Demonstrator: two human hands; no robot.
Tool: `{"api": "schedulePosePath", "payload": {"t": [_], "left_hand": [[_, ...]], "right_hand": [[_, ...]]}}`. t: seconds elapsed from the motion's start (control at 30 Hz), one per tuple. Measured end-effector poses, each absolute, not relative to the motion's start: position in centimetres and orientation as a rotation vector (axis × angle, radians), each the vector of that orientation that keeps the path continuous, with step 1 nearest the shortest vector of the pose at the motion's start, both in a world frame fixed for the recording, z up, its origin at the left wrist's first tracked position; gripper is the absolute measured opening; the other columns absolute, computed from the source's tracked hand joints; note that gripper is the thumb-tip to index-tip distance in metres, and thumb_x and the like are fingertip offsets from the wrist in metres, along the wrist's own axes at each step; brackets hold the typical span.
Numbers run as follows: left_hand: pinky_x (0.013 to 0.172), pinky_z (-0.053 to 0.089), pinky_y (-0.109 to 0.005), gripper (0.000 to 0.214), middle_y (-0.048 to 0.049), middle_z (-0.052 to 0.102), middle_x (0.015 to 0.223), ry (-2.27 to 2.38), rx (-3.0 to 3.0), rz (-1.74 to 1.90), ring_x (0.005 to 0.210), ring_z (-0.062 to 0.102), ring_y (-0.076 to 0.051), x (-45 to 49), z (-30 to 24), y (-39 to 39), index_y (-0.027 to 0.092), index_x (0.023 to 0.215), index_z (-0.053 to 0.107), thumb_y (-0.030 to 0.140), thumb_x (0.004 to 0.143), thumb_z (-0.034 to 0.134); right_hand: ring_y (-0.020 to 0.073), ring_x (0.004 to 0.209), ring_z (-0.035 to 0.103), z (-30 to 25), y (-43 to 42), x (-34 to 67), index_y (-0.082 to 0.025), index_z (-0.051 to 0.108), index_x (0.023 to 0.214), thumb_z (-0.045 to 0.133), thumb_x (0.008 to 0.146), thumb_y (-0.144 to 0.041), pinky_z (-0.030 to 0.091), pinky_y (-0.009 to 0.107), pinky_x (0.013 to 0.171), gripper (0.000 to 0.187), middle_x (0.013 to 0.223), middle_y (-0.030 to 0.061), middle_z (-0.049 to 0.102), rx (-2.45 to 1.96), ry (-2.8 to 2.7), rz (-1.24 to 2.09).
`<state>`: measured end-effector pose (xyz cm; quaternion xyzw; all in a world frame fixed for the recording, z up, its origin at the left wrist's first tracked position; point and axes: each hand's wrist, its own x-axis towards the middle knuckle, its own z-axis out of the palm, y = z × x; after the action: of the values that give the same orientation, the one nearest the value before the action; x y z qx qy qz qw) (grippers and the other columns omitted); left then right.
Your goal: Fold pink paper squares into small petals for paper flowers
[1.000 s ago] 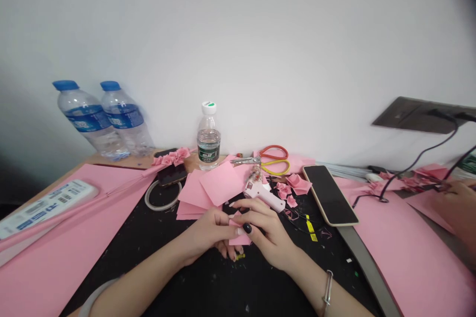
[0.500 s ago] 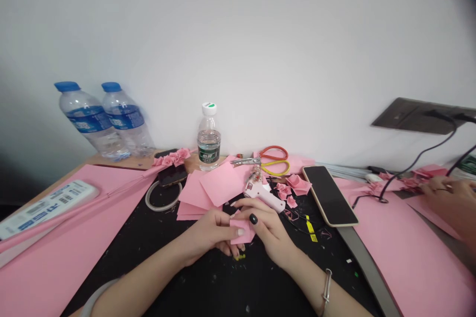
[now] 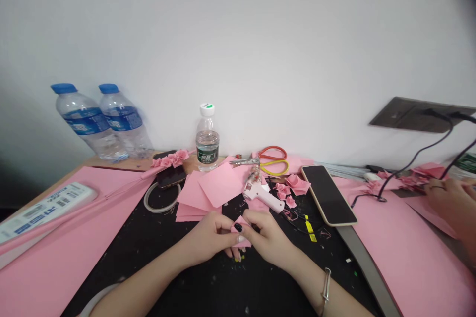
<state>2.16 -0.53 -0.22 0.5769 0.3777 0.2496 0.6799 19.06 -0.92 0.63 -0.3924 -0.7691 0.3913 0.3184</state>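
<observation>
My left hand [image 3: 210,236] and my right hand [image 3: 266,237] meet over the black mat [image 3: 193,277], both pinched on one small folded pink paper piece [image 3: 241,237]. The fingers cover most of the piece. A stack of pink paper squares [image 3: 208,188] lies just beyond my hands. A white glue gun [image 3: 262,193] rests to the right of that stack. Small folded pink petals [image 3: 293,188] sit beside the glue gun.
Two large water bottles [image 3: 104,121] and a small bottle [image 3: 207,138] stand by the wall. Scissors [image 3: 269,158], a phone [image 3: 329,194], a tape ring [image 3: 161,198] and big pink sheets [image 3: 55,252] surround the mat. Another person's hand [image 3: 448,200] works at the far right.
My fingers have closed tighter round the pink piece and my right thumb has shifted left over it. The other person's hand at the right has moved slightly.
</observation>
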Motion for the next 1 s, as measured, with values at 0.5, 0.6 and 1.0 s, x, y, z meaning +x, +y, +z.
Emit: {"api": "schedulePosePath", "payload": {"t": [0.5,0.6,1.0], "left_hand": [[0.044,0.043,-0.020,0.027,-0.0009,0.065,0.055,1.031,1.172,0.764,0.048,0.064,-0.015,2.6,0.1,-0.1,0.011,0.078,0.064,0.037,0.073,0.062],[0.046,0.045,-0.020,0.024,-0.0002,0.065,0.056,0.997,1.194,0.788,0.050,0.065,-0.015,2.7,-0.1,-0.1,0.011,0.080,0.063,0.035,0.073,0.062],[0.061,0.053,-0.027,0.024,-0.0051,0.072,0.067,1.010,1.207,0.680,0.066,0.069,-0.020,2.9,-0.2,-0.6,0.010,0.082,0.067,0.032,0.072,0.062]], "right_hand": [[0.0169,0.077,0.055,1.0,-0.8,19.3,-0.019,0.058,0.084,0.049,0.083,-0.020,0.044,0.027,0.060,0.009,0.101,0.0077,0.055,-1.062,-1.751,0.713],[0.0139,0.068,0.054,0.9,-0.9,19.1,-0.019,0.059,0.083,0.053,0.080,-0.017,0.045,0.026,0.057,0.007,0.104,0.0071,0.055,-1.118,-1.726,0.738],[0.0202,0.092,0.059,0.4,-1.1,18.3,-0.019,0.066,0.074,0.061,0.072,-0.009,0.048,0.031,0.074,0.011,0.102,0.0069,0.063,-1.060,-1.553,1.028]]}}
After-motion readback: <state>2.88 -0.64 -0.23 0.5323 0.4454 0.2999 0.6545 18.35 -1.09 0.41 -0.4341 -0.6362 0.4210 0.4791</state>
